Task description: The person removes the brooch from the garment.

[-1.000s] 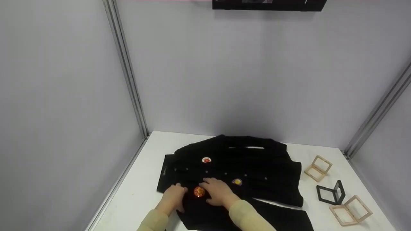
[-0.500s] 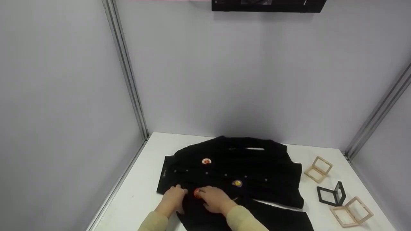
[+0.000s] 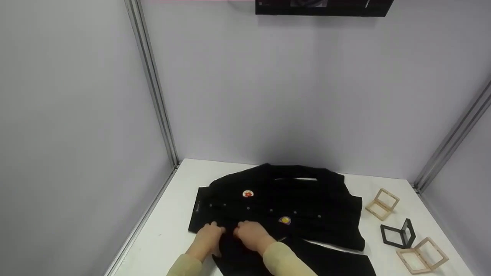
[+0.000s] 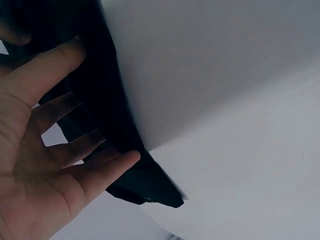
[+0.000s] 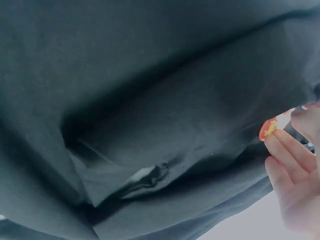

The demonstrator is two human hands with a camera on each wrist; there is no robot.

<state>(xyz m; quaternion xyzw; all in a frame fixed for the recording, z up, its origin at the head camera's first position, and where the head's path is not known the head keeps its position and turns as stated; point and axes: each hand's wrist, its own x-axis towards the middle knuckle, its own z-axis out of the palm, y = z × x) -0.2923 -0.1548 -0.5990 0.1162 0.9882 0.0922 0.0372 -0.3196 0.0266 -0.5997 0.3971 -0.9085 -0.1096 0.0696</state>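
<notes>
A black jacket (image 3: 333, 195) lies spread on the white table, with small buttons in a row. My right hand (image 3: 251, 235) is over its near front, holding a round red-and-gold badge (image 5: 269, 129) between fingertips and thumb. In the head view the hand hides most of that badge. To the left, my left hand (image 3: 207, 237) rests on the jacket's near edge; the left wrist view shows its spread fingers (image 4: 117, 170) against the black cloth. A white badge with a red design (image 3: 248, 194) and a yellow smiley badge (image 3: 284, 220) sit further up the jacket.
At the table's right side stand three small hinged frames: a light wooden one (image 3: 378, 211), a black one (image 3: 392, 237) and another wooden one (image 3: 412, 260), all opened out. Grey wall panels enclose the table (image 3: 153, 245). A black screen (image 3: 322, 8) hangs high on the back wall.
My right hand has moved from beside the red badge onto it, covering it, and its fingers have drawn together. The left hand has stayed on the jacket's edge.
</notes>
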